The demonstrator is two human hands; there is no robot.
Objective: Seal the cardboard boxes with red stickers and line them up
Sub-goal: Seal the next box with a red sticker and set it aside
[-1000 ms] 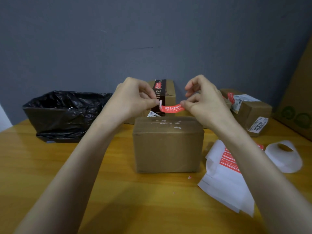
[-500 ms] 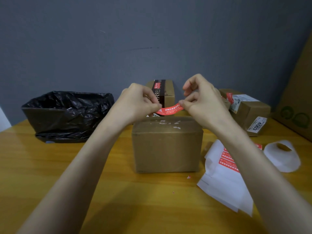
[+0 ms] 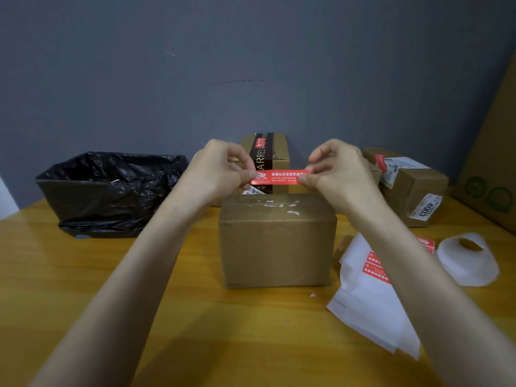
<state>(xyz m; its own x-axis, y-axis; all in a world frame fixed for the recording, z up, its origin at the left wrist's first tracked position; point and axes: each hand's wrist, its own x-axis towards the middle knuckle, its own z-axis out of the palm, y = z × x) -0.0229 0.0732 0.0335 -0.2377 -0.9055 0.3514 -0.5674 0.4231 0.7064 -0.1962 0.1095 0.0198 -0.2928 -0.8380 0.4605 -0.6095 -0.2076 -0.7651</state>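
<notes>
A plain cardboard box stands in the middle of the wooden table, its top bearing white tape scraps. Just above its far edge, a red sticker with white print is stretched flat. My left hand pinches its left end and my right hand pinches its right end. Behind it stands a box with a black band carrying a small red sticker. A third box with white labels and a red sticker sits at the back right.
A bin lined with a black bag is at the back left. White backing sheets with red stickers lie at the right, beside a white paper roll. A large cardboard sheet leans at the far right.
The sticker was curved and sagging between my hands; now it is pulled straight and flat, print facing me. Both hands have spread slightly apart.
</notes>
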